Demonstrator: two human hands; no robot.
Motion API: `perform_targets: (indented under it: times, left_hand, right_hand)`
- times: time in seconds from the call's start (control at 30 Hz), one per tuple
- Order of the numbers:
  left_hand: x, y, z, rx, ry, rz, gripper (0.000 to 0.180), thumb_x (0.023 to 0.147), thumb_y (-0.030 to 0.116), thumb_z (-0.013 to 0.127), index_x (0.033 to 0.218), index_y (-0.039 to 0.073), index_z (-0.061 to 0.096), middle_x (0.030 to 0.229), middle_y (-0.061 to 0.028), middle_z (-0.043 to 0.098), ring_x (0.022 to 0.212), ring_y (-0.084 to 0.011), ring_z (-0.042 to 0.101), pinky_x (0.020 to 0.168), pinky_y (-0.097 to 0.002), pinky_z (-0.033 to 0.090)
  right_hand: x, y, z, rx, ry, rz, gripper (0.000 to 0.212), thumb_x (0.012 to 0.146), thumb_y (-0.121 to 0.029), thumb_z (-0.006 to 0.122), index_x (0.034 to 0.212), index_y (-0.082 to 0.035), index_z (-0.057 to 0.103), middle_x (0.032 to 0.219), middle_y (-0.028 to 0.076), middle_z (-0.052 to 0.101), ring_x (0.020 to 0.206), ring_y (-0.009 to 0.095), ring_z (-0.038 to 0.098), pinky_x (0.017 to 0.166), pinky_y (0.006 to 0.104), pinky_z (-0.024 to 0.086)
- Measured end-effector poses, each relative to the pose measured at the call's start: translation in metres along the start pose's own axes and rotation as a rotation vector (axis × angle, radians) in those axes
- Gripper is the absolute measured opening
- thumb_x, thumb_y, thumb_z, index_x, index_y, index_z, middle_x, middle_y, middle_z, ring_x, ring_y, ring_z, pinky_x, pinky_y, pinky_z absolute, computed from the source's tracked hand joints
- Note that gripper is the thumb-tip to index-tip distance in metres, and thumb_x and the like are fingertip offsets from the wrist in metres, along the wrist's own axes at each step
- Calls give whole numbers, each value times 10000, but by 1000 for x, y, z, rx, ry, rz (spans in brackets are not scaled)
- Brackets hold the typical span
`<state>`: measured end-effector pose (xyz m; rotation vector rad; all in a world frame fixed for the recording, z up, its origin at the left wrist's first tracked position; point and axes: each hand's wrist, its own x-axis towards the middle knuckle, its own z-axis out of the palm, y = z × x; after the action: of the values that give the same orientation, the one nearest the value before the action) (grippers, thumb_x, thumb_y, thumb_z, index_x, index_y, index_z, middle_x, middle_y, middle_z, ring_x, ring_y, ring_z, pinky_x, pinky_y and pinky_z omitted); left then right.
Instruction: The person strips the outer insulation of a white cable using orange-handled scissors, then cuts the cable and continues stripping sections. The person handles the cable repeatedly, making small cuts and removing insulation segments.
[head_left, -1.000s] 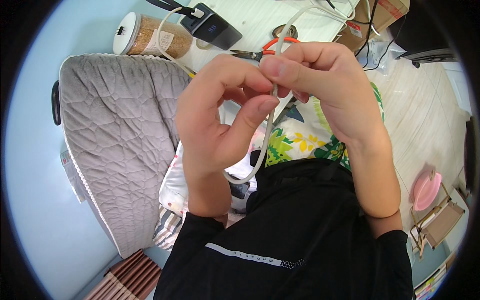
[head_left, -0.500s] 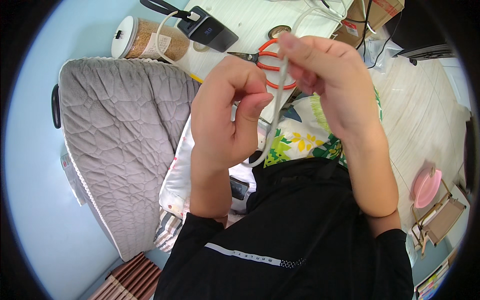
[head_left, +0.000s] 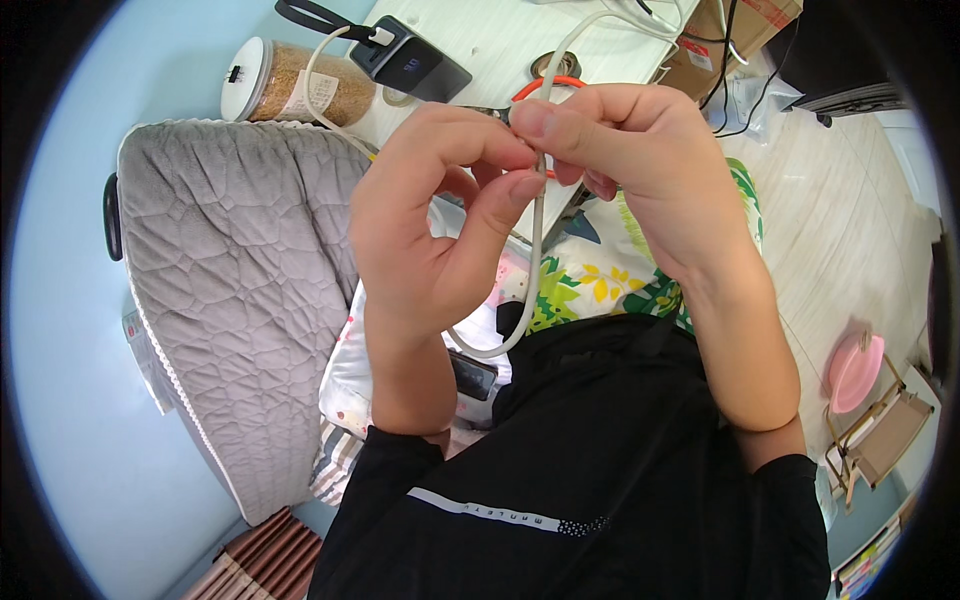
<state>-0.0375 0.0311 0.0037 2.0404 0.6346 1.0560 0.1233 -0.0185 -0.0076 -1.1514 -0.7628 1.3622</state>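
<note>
A white cable (head_left: 538,225) runs up between my hands and hangs in a loop in front of my black shirt. With thumb and forefinger, my right hand (head_left: 650,160) pinches it at the top. My left hand (head_left: 425,215) brings its thumb and forefinger onto the cable just below, nearly touching the right fingertips. Anything else in the left fingers is too small to make out. Behind the hands lie red-handled scissors (head_left: 553,82), mostly covered. A dark power bank (head_left: 412,62) with a white plug in it rests on the white table (head_left: 480,25).
A jar of brown grains (head_left: 318,82) lies beside the power bank, and a roll of tape (head_left: 556,66) lies farther right. Grey quilted fabric (head_left: 235,280) fills the left. A phone (head_left: 472,376) sits below my left wrist. A pink basin (head_left: 855,372) and a cardboard box (head_left: 695,70) are at the right.
My right hand has come down and left along with the cable, and my left hand has shifted slightly left. Their fingertips now meet at the cable, and the loop hangs lower and wider.
</note>
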Motion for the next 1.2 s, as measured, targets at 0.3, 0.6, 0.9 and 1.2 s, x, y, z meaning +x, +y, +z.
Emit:
perform_targets:
  times: [0.3, 0.6, 0.9, 1.2]
  left_hand:
    - [5, 6, 1, 278, -84, 28, 80, 816, -2, 671, 839, 23, 598, 737, -53, 576, 592, -150, 528, 491, -256, 389]
    - [-7, -3, 4, 153, -79, 47, 99, 829, -33, 619, 840, -5, 525, 744, -88, 521, 647, -229, 503, 560, -295, 409]
    - [-32, 9, -2, 27, -77, -21, 105, 831, -26, 627, 852, -3, 527, 790, -98, 543, 656, -213, 499, 595, -284, 423]
    - [-18, 10, -3, -76, 56, -112, 138, 842, 30, 681, 937, -26, 598, 854, -95, 597, 740, -143, 586, 654, -218, 478]
  right_hand:
    - [-2, 4, 0, -9, 45, 22, 304, 816, -309, 749, 763, -12, 711, 679, 12, 625, 573, 42, 476, 503, 205, 334]
    - [-7, 4, 4, 100, 14, 76, 310, 817, -304, 752, 759, -4, 706, 672, 15, 621, 598, 53, 495, 550, 198, 355]
    - [-1, 11, -1, 201, 159, 118, 257, 842, -239, 727, 755, 1, 701, 649, -3, 606, 546, 35, 452, 506, 194, 330]
    - [-10, 6, 12, 67, 49, 39, 297, 835, -259, 745, 760, 24, 699, 644, 16, 625, 583, 39, 533, 521, 200, 407]
